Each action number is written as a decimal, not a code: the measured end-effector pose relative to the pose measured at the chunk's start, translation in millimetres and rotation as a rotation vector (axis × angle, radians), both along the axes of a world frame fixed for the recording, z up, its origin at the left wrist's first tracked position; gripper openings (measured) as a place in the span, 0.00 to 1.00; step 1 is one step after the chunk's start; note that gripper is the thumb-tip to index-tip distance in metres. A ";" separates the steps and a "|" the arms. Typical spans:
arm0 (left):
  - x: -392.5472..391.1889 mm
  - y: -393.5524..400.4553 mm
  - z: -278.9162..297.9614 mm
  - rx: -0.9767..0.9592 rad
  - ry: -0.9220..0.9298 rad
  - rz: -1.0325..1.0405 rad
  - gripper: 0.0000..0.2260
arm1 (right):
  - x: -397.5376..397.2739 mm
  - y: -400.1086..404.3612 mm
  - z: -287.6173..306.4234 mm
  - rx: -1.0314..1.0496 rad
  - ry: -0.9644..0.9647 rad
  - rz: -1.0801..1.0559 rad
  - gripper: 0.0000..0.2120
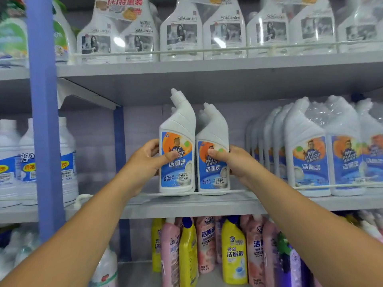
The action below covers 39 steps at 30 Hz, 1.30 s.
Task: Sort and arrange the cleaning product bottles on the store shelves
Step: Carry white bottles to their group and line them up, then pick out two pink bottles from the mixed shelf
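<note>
the left hand (149, 160) and right hand (234, 162) each curl fingers round a white "mr. puton" 洁厕灵 bottle, left bottle (177, 154) and right bottle (213, 160), thumbs pressed on the blue labels. both stand upright, touching, at the middle shelf (186, 206) front edge, price stickers reading 5.00; "sukgarden" bottles (182, 36) fill the shelf above.

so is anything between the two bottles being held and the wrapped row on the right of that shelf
Nothing visible: the left hand and right hand each grip a toilet cleaner bottle, and bare shelf lies before the wrapped row.

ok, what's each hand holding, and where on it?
Left hand grips the left bottle at mid-body; right hand grips the right bottle at mid-body.
</note>
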<state>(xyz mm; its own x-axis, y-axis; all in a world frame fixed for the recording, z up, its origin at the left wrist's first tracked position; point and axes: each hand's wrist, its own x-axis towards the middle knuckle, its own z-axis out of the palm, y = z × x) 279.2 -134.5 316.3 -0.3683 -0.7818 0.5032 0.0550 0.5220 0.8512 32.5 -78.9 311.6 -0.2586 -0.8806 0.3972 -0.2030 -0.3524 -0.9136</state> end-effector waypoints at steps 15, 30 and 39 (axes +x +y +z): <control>-5.8 -10.3 -25.2 -0.190 -0.120 0.351 0.23 | -12.7 -2.5 4.2 0.084 0.361 -0.176 0.21; -3.6 2.3 -26.3 -0.085 -0.181 0.368 0.22 | -11.7 2.2 -3.6 0.105 0.382 -0.116 0.18; -11.3 21.1 -31.9 -0.039 0.004 0.441 0.32 | -19.5 35.4 -1.6 0.142 0.379 -0.138 0.32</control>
